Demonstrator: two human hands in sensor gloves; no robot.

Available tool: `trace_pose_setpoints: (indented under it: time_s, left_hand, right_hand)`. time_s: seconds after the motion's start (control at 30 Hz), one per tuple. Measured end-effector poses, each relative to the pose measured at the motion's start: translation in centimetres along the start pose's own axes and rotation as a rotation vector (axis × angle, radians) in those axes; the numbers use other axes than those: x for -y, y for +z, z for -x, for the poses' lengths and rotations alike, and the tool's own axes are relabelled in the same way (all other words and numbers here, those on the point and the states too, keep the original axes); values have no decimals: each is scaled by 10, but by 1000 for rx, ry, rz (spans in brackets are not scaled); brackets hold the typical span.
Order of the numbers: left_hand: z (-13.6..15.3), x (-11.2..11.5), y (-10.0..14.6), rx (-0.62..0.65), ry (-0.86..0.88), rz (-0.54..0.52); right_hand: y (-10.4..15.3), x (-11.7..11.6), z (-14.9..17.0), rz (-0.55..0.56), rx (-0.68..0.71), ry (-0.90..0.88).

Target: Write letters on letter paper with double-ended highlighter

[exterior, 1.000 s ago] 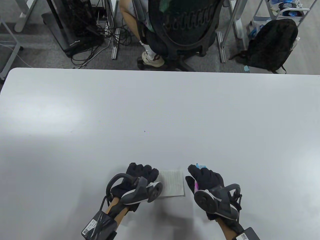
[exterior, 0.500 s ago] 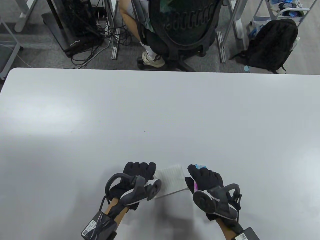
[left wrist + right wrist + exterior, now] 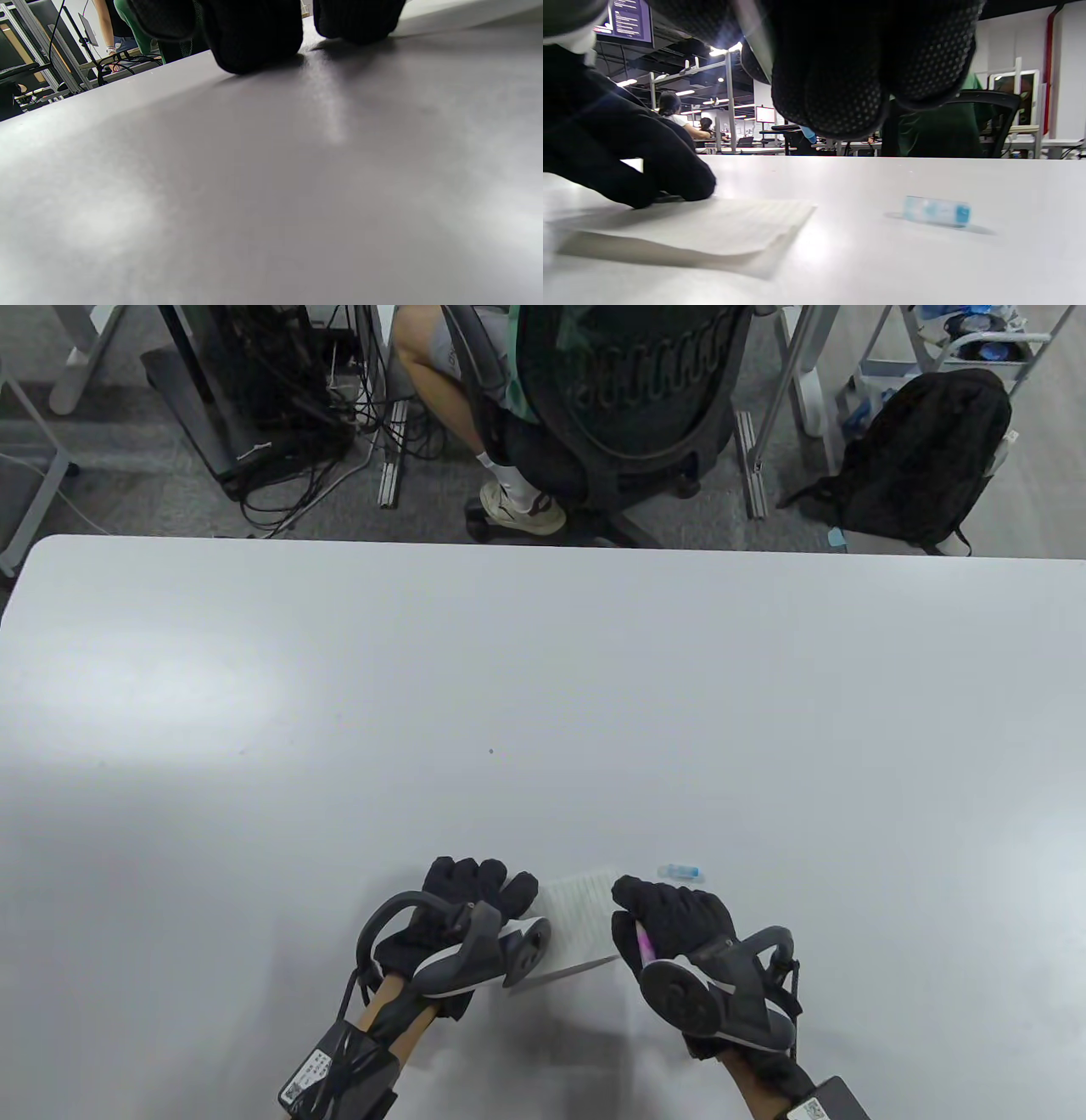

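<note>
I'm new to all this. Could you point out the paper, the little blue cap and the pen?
letter paper (image 3: 585, 923), table view, middle of the lined sheet.
blue cap (image 3: 936, 211), right wrist view, middle of its clear body.
highlighter (image 3: 643, 940), table view, pink barrel in the right hand.

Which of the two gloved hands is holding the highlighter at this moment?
The right hand holds it: the pink highlighter shows between its curled fingers. The left hand only rests on the left edge of the letter paper.

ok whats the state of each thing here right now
paper: on the table, near edge lifted
cap: off, lying on its side beyond the right hand
highlighter: gripped in right hand
left hand: fingertips pressing the paper's left edge
</note>
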State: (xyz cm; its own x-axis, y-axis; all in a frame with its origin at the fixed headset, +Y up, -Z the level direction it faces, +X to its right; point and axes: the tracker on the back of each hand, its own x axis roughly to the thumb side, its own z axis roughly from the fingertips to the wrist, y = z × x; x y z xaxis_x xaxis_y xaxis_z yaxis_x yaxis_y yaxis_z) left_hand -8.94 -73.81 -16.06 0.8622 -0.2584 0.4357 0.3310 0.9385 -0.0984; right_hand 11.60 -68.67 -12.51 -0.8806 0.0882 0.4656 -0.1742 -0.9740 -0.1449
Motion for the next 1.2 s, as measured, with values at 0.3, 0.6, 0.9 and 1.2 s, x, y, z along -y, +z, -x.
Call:
trace_pose_setpoints:
  time_s: [0.3,0.6,0.9,1.2]
  left_hand:
    - [1,2,-1,6,41,11]
    - [4,4,-2,7,90,23]
    - [5,5,-2,10,111,27]
    - [7,5,-4,6,154,27]
  right_hand:
    - [-16,-13,-24,-108,87,-180]
    - [-31,-36,-31,-176,87,-202]
    - [-38,-45,-36,-190,107,-160]
    - [-40,-49,-35,-184,108,-146]
